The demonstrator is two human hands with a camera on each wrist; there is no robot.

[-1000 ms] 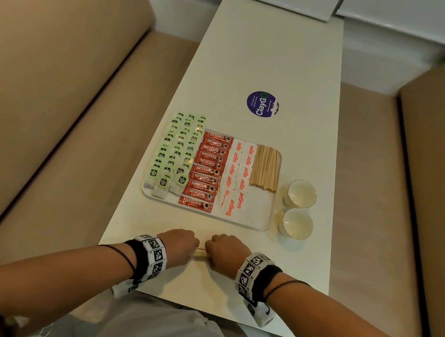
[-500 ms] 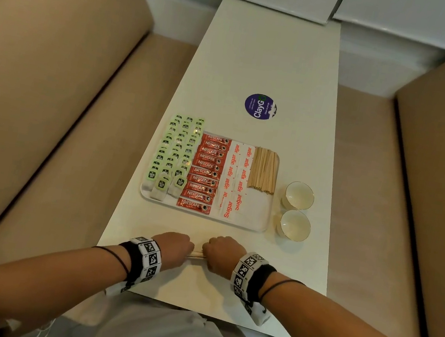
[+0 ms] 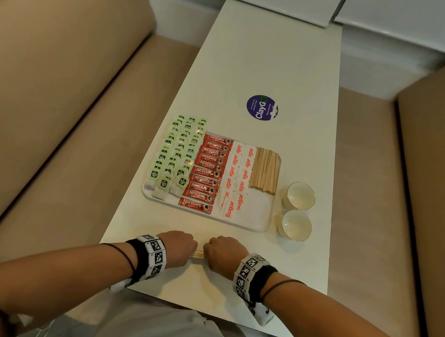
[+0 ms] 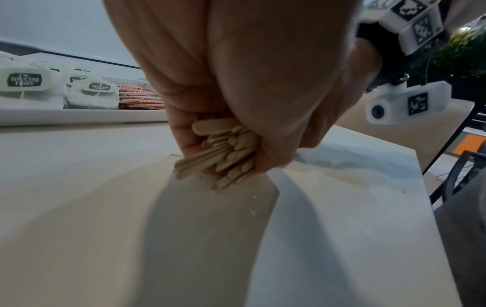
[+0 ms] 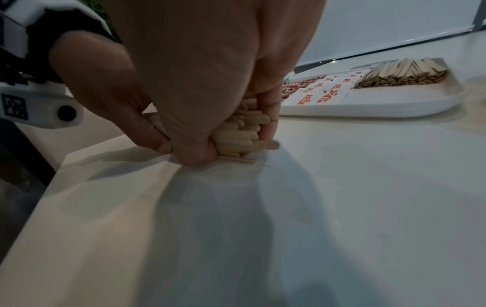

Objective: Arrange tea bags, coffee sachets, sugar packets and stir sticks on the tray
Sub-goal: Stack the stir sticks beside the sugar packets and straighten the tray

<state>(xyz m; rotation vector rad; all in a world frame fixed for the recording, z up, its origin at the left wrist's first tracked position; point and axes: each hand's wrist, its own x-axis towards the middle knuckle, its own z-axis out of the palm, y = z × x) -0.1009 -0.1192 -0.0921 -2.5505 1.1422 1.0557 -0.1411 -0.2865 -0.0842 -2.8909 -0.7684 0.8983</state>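
Note:
A white tray (image 3: 258, 226) on the table holds rows of green-tagged tea bags (image 3: 176, 155), red coffee sachets (image 3: 209, 172), white sugar packets (image 3: 238, 182) and a pile of wooden stir sticks (image 3: 265, 172). Near the table's front edge both hands hold one bundle of stir sticks (image 3: 199, 254) down on the tabletop. My left hand (image 3: 178, 248) grips one end of this bundle (image 4: 226, 149); my right hand (image 3: 223, 254) grips the other end (image 5: 242, 133). Most of the bundle is hidden inside the fists.
Two small white cups (image 3: 300, 195) (image 3: 295, 225) stand right of the tray. A round purple sticker (image 3: 261, 107) lies further back on the table (image 3: 263, 52). Beige bench seats (image 3: 49, 112) flank the table on both sides.
Both hands stay closed on the stick bundle at the front edge; only the head view shifts slightly.

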